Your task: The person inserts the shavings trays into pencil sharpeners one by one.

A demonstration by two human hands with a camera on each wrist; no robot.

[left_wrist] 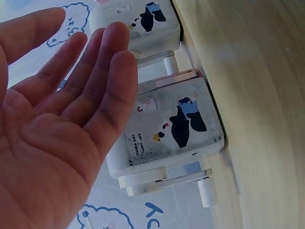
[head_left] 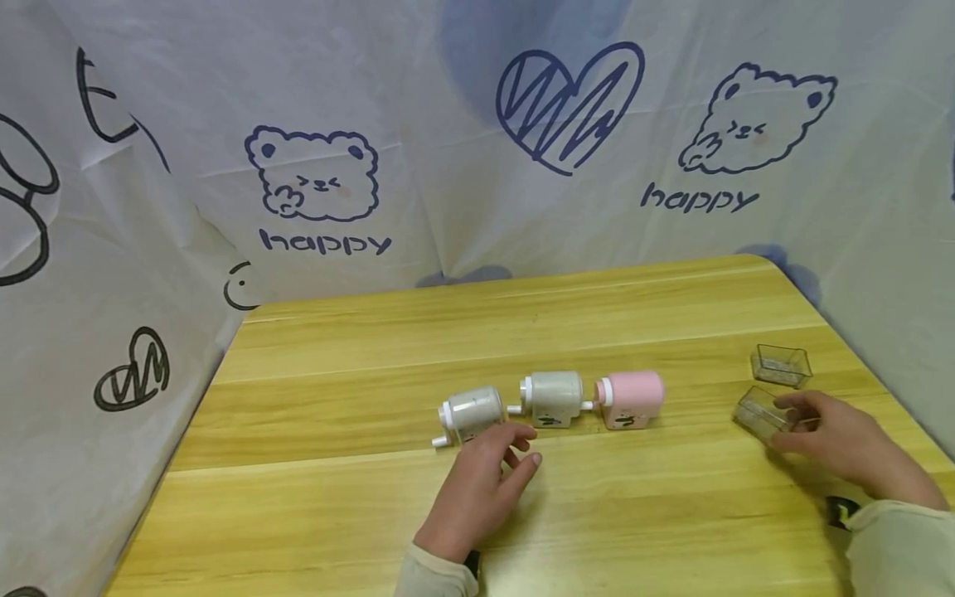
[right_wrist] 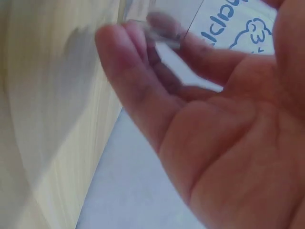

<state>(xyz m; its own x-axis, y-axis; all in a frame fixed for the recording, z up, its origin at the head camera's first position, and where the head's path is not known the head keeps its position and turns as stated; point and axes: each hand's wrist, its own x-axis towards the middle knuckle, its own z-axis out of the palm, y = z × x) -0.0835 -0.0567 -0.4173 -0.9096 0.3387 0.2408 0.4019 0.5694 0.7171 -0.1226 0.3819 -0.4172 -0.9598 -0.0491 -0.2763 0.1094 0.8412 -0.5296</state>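
Note:
My right hand (head_left: 850,439) pinches a small clear plastic drawer (head_left: 759,412) at the table's right side. In the right wrist view the fingers hold a blurred edge of it. A second clear drawer (head_left: 780,366) lies just behind. My left hand (head_left: 479,491) holds nothing, its fingers loosely bent, in front of a grey crank pencil sharpener (head_left: 477,408) and partly covering it. Beside that one are another grey sharpener (head_left: 554,398) and a pink sharpener (head_left: 634,398), all with white cranks pointing left. A penguin-like picture shows on the grey sharpener (left_wrist: 171,124) in the left wrist view.
The wood-grain table (head_left: 336,489) carries everything. White cloth (head_left: 440,149) with bear and heart drawings hangs behind it and along both sides. The table's right edge runs close past the two drawers.

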